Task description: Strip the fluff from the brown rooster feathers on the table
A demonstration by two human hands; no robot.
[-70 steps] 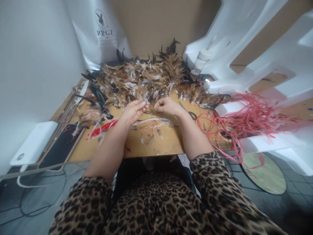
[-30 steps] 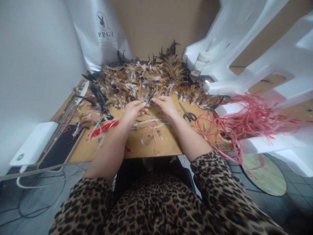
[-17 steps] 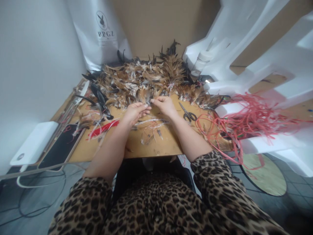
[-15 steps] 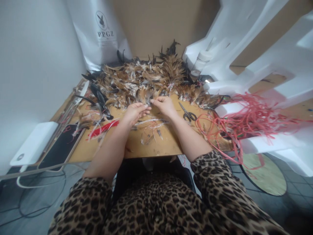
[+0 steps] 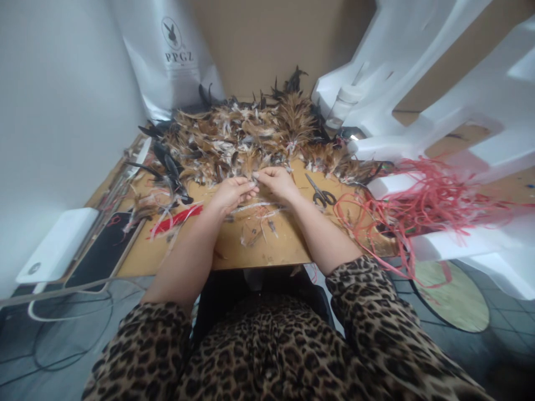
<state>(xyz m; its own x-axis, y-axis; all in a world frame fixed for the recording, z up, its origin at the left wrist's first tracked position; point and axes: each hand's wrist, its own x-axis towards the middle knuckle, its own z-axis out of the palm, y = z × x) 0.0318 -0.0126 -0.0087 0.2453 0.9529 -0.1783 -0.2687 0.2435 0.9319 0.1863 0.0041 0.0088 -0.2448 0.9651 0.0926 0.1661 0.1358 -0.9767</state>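
One camera did the looking, worn on the person's head and aimed forward and down. The shirt (image 5: 267,345) took up the bottom middle, close to the lens, and the forearms (image 5: 189,256) stretched away from it, putting the left hand (image 5: 232,194) and right hand (image 5: 279,182) farther off, near the centre. Beyond them it saw feathers (image 5: 246,131) on the table (image 5: 284,250), a brown board (image 5: 284,42) behind, and floor (image 5: 512,323) at both lower sides.
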